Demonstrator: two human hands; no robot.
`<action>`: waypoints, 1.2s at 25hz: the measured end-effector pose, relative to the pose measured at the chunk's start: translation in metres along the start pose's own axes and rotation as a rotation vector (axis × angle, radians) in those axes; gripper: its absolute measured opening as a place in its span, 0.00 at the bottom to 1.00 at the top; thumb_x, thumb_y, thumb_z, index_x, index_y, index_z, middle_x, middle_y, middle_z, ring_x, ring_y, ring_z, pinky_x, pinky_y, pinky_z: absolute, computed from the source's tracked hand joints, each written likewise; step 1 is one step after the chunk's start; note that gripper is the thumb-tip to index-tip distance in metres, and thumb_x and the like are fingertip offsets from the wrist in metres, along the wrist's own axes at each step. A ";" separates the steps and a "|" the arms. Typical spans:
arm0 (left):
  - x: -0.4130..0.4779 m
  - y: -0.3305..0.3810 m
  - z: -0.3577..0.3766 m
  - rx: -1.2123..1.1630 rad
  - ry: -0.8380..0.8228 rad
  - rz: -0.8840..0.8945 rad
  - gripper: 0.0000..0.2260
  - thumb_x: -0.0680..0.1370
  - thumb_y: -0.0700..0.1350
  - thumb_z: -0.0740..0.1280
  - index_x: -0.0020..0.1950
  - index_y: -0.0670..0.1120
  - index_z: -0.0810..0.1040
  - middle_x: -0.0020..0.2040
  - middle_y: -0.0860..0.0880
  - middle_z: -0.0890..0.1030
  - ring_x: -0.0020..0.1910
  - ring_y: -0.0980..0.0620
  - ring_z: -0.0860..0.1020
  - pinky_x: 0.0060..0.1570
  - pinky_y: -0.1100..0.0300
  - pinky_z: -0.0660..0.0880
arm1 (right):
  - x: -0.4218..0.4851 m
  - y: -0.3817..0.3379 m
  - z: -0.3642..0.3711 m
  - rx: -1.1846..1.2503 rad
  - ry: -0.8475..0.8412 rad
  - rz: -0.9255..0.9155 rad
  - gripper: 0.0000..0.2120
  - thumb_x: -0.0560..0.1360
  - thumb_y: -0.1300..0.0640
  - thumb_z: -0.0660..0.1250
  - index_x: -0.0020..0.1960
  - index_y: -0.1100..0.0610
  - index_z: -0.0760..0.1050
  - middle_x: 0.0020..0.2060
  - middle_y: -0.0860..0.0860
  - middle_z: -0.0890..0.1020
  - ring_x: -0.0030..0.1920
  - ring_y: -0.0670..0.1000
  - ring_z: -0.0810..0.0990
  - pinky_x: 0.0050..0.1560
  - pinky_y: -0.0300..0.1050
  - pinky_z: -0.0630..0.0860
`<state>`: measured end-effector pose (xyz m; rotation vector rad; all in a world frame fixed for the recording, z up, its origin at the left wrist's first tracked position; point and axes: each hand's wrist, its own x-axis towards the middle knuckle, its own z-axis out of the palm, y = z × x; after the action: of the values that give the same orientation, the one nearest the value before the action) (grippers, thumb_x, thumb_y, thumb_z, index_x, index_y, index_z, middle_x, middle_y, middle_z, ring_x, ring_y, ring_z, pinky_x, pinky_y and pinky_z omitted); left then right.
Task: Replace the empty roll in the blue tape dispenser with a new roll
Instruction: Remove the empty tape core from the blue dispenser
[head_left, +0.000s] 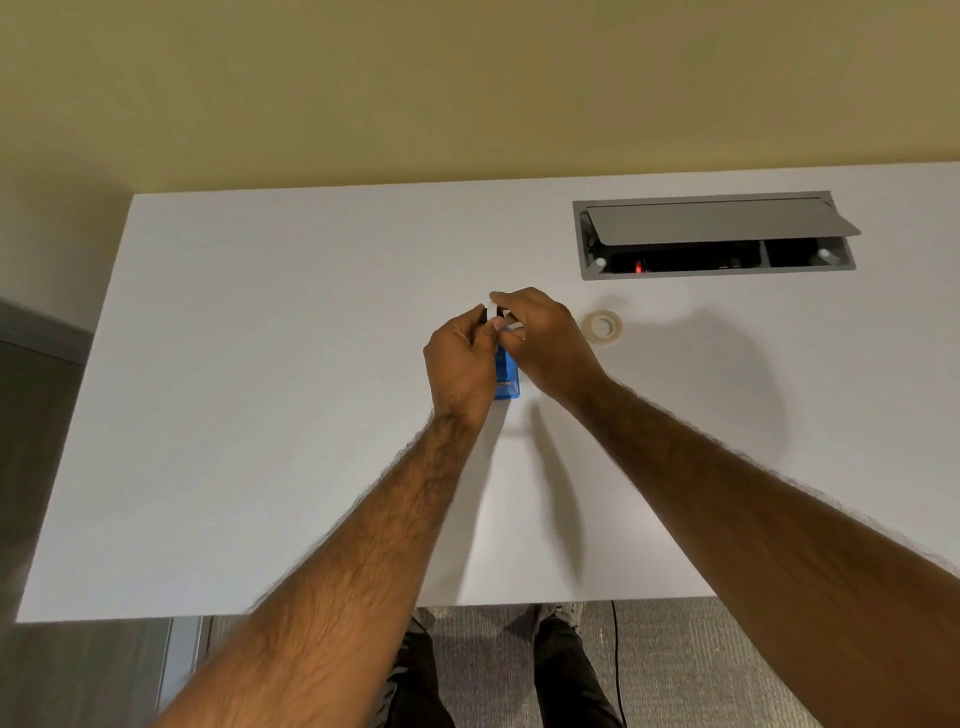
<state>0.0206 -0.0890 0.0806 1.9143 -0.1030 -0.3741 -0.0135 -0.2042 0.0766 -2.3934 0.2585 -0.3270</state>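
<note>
The blue tape dispenser (506, 375) stands on the white table (260, 415) near its middle, mostly covered by both hands. My left hand (460, 364) grips its left side. My right hand (545, 343) reaches over its far end and pinches a white ring with a dark core (493, 312), the roll at the dispenser's top. A second roll of clear tape (602, 326) lies flat on the table just right of my right hand, apart from it.
A grey cable hatch (714, 234) with its lid lifted is set into the table at the back right. The table's near edge runs just above my legs (561, 670). A black cable (616, 660) hangs below it.
</note>
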 end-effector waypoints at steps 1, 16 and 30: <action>0.001 0.002 0.001 -0.011 0.010 -0.019 0.12 0.81 0.45 0.66 0.44 0.39 0.82 0.40 0.43 0.84 0.40 0.48 0.81 0.49 0.48 0.80 | 0.000 -0.001 0.000 -0.005 0.028 -0.026 0.15 0.77 0.65 0.63 0.62 0.67 0.75 0.53 0.63 0.82 0.53 0.59 0.81 0.56 0.48 0.78; 0.006 0.008 0.002 0.000 0.049 -0.090 0.11 0.80 0.45 0.66 0.42 0.39 0.81 0.39 0.44 0.82 0.36 0.52 0.78 0.41 0.58 0.78 | 0.004 -0.004 0.000 0.050 -0.035 0.006 0.17 0.78 0.67 0.62 0.66 0.68 0.72 0.58 0.64 0.80 0.58 0.60 0.79 0.61 0.42 0.72; 0.049 -0.003 -0.028 -0.185 -0.228 -0.134 0.18 0.73 0.41 0.76 0.62 0.43 0.81 0.56 0.43 0.84 0.50 0.46 0.85 0.52 0.56 0.82 | 0.007 -0.007 0.003 0.138 0.034 0.261 0.08 0.75 0.64 0.65 0.52 0.62 0.81 0.48 0.57 0.85 0.47 0.55 0.82 0.47 0.37 0.72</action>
<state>0.0747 -0.0755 0.0770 1.6952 -0.0870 -0.6693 -0.0057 -0.1996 0.0802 -2.1874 0.5411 -0.2555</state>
